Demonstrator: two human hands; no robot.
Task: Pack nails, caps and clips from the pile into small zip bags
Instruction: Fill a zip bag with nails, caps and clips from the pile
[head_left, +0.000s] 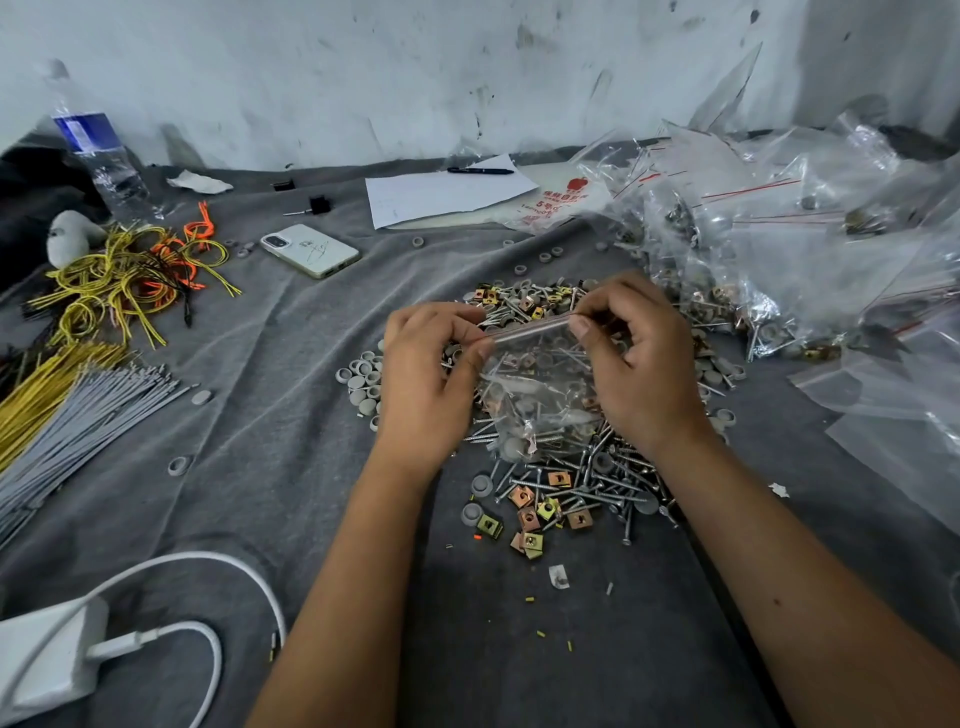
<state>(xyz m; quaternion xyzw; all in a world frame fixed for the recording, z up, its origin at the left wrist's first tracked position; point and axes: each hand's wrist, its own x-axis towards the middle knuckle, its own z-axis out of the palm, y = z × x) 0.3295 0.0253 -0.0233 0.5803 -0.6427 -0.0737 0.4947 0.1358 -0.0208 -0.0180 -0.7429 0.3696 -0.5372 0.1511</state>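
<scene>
Nearest the camera, a white charger (49, 660) with its cable (218, 571) lies on the grey cloth (291, 467) that covers the surface; if the cable is caught by a forearm, it can be dragged toward the work.

Just beyond the forearms, loose nails (597, 478), square metal clips (530, 514) and grey caps (361, 382) are spread in a pile (524, 301) directly under the hands. A small zip bag (540, 389), already holding nails, caps and clips, is held upright above that pile. Its top strip is pinched at the left end by the thumb and fingers of the left hand (426, 374), and at the right end by the thumb and curled fingers of the right hand (639, 358). The seal appears to be in the course of being pressed shut, though whether it is fully closed cannot be told.

Several failures are judged possible from here. If the strip is pressed unevenly, a gap may be left and small parts may be shed later. Should a nail point be trapped in the track or pushed against the thin film, the closure may be blocked or the bag punctured. If the grip slips, the contents may be tipped back into the pile and the count lost.

Farther off, bundles of yellow and grey ties (78, 395) lie to the left, and a phone (310, 250) beyond them. Filled bags (779, 249) are heaped at the right, where a poorly sealed bag would be hard to find again. A sheet of paper (441, 195) with a pen (480, 170) and a water bottle (98, 150) stand near the wall.
</scene>
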